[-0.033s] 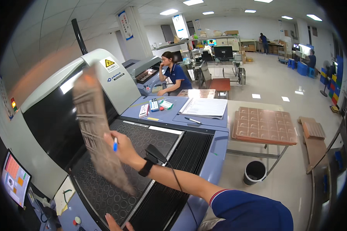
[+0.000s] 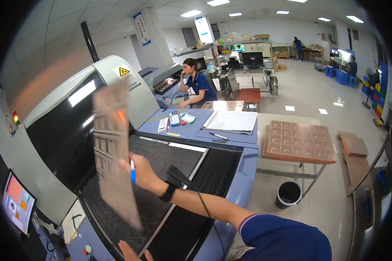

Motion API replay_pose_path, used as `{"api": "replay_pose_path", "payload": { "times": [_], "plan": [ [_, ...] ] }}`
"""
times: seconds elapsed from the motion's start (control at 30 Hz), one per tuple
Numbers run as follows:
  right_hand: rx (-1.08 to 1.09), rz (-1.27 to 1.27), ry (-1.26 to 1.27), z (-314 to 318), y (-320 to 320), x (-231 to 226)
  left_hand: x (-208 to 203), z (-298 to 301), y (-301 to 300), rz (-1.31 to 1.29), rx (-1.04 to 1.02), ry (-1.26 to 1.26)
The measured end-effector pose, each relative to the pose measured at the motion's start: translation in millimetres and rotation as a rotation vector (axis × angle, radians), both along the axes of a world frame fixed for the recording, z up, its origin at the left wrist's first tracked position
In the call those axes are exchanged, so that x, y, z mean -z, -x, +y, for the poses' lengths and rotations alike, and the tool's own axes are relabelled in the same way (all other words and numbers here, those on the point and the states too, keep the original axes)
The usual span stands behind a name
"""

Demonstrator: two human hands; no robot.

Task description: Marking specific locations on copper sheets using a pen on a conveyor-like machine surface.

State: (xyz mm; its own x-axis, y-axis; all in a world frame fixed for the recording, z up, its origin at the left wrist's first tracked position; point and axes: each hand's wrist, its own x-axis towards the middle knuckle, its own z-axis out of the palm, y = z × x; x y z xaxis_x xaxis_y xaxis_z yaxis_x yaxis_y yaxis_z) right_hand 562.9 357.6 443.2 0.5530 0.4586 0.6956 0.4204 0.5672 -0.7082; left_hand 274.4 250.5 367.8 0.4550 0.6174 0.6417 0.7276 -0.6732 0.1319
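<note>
My right hand is closed on the edge of a thin copper-coloured panel, which stands nearly upright over the machine bed and is smeared by motion. Rows of rectangular shapes show on its face. A blue-and-white pen is tucked in the same hand. Round that wrist sits a black band with a dark cable. At the lower edge my left hand shows only its fingers, stretched out and apart, with nothing in them. Below lies the black bed patterned with rings; whether the left fingers touch it I cannot tell.
A large white machine hood rises behind the bed. Small boxes, an open binder and a marker lie on the blue ledge. Copper panels are stacked on a right-hand table, above a bin. A co-worker sits beyond.
My right hand has moved slightly right and down. The panel has swung with it and stands more upright. My left hand has hardly moved.
</note>
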Motion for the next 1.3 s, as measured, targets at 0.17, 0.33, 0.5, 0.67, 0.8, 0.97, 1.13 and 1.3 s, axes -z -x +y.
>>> {"api": "replay_pose_path", "payload": {
  "times": [0.17,0.33,0.5,0.67,0.8,0.97,1.13,1.3],
  "plan": [
    [-0.463,0.542,0.196,-15,29,56,16,14,12,-0.114,-0.068,-0.05],
    [-0.631,0.87,0.536,-6,29,139,38,38,19,-0.231,-0.118,0.063],
    [-0.857,0.321,0.75,-78,69,109,96,63,47,0.076,-0.192,0.288],
    [-0.118,-1.083,0.654,-25,29,174,69,59,29,0.081,-0.304,0.454],
    [-0.329,-1.036,0.702,-48,70,161,66,46,48,0.062,-0.426,0.423],
    [-0.372,-1.067,0.658,-50,73,158,45,21,53,0.093,-0.395,0.413],
    [-0.473,-0.959,0.714,-55,65,141,26,-51,107,-0.156,-0.678,0.301],
    [-0.346,-1.044,0.597,-55,58,158,63,-86,187,-0.066,-1.222,0.363]
  ]
}}
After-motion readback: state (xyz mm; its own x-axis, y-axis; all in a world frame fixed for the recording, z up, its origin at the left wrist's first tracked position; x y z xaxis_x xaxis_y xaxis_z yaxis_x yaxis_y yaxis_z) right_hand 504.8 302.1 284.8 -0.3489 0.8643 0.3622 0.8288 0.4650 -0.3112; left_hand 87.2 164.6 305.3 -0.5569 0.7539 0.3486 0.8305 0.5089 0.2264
